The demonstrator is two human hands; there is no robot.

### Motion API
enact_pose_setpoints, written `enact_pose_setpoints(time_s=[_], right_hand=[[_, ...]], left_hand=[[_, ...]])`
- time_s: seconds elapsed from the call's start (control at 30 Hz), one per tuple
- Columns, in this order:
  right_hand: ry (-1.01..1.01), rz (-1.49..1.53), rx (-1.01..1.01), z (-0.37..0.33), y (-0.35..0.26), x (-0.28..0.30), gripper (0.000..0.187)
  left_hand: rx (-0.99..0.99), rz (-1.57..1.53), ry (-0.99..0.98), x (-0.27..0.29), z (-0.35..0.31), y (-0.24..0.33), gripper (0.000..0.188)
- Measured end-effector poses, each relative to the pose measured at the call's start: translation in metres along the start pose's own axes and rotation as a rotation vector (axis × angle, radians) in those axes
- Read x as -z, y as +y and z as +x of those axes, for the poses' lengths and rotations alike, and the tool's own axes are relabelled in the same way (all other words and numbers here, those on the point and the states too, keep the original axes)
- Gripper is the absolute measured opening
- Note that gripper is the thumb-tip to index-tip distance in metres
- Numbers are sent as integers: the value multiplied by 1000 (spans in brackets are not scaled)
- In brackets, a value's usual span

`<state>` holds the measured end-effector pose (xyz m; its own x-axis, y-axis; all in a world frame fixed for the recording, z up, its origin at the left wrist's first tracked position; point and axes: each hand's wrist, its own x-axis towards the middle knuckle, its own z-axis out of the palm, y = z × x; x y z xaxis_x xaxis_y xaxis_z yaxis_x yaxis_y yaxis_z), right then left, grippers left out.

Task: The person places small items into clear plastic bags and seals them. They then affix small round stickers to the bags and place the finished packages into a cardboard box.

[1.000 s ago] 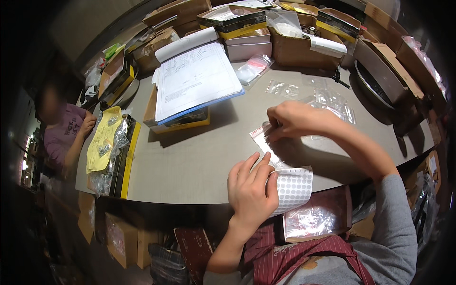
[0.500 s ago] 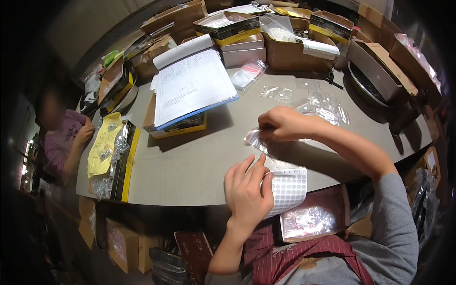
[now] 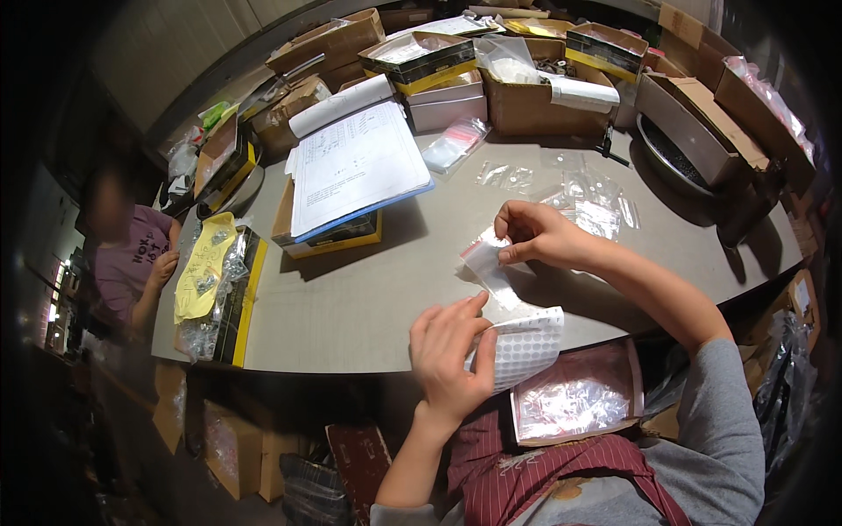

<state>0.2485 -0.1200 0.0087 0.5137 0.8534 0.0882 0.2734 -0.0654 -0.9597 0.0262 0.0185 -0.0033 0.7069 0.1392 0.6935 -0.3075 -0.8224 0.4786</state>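
Note:
My left hand [image 3: 452, 358] grips a white sheet of round grey stickers [image 3: 528, 349] at the table's front edge, thumb against the sheet's left side. Its fingertips point toward a small clear zip bag [image 3: 491, 266] with a red-tinged edge, lying on the table just beyond. My right hand [image 3: 545, 235] is closed, with thumb and forefinger pinched at the bag's upper right part. The bag's right edge is partly hidden by those fingers. More flat zip bags [image 3: 598, 203] lie spread out beyond my right wrist.
A clipboard with papers [image 3: 358, 171] rests on a box at centre left. Beside it stands a box of bagged parts [image 3: 210, 298] under a yellow paper. Below the table edge sits an open box of clear bags [image 3: 574, 399]. Cardboard boxes [image 3: 548, 105] line the back. A person [image 3: 132, 250] is at far left.
My right hand has lifted slightly and moved a little right, uncovering more of the zip bag, which now lies flatter. My left hand and the sticker sheet have shifted slightly down and left.

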Motion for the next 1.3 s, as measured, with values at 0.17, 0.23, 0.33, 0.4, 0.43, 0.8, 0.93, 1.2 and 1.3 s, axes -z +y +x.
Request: enact_pose_setpoints(time_s=[0.17,0.23,0.33,0.4,0.43,0.8,0.93,1.2,1.3], right_hand=[[26,-38,-82,-11,-18,-7,42],[10,-110,-28,-13,-15,-6,49],[1,-65,-52,-19,-26,-4,59],[-4,-26,-98,-22,-29,5,72],[-11,-68,-101,-21,-27,11,75],[112,155,-91,-23,-12,31,22],[137,78,-48,-23,-7,31,24],[218,-297,36,-33,-14,17,32],[158,-367,-8,-37,-19,6,31]], left_hand=[[-13,-66,-28,-5,2,14,9],[-19,-75,-56,-10,3,17,8],[26,-78,-107,-17,0,14,8],[80,-78,-134,-20,2,15,8],[73,-62,-141,-20,2,13,18],[109,-120,-137,-17,5,10,8],[72,-95,-144,-17,5,7,19],[70,-47,-153,-15,3,8,17],[48,-36,-109,-14,1,10,7]])
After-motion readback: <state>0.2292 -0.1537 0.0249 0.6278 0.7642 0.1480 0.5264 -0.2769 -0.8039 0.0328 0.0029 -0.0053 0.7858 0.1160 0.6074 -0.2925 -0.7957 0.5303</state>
